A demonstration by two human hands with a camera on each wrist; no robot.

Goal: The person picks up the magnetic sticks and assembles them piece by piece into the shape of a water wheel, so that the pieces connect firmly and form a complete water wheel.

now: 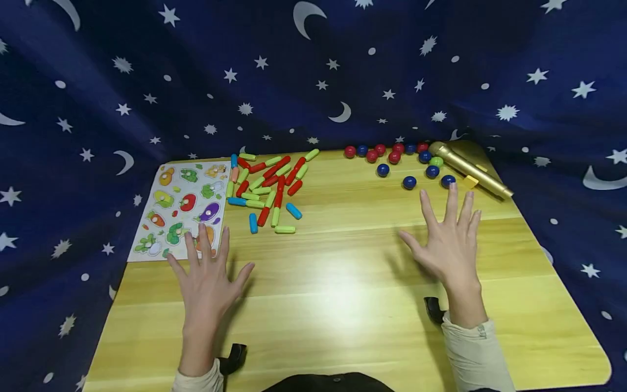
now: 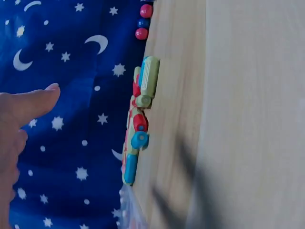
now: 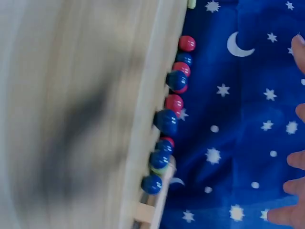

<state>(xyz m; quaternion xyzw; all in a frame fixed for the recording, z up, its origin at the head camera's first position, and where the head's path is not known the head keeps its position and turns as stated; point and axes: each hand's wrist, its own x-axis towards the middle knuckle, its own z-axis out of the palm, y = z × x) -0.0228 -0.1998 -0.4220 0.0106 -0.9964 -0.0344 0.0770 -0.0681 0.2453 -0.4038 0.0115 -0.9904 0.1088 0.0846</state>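
My left hand [image 1: 206, 288] is spread above the table, its fingertips overlapping the lower edge of a vegetable picture board [image 1: 166, 209] in the head view. Straight fingers, nothing held. My right hand [image 1: 450, 250] is likewise spread with bare fingers, below the dark blue balls [image 1: 409, 182] and red balls [image 1: 350, 152] at the back right. A gold microphone-shaped stick [image 1: 472, 171] lies slanted beyond its fingertips. To the right of the board lie many small capsule-shaped pieces [image 1: 262, 190] in red, yellow-green and blue. In the left wrist view, the thumb [image 2: 35, 102] points sideways.
The wooden table [image 1: 333, 305] runs back to a dark blue curtain [image 1: 294, 76] with stars and moons. One green ball [image 1: 436, 161] sits near the stick, with yellow blocks [image 1: 470, 181] against it. Loose blue capsules [image 1: 253, 223] lie at the front of the pile.
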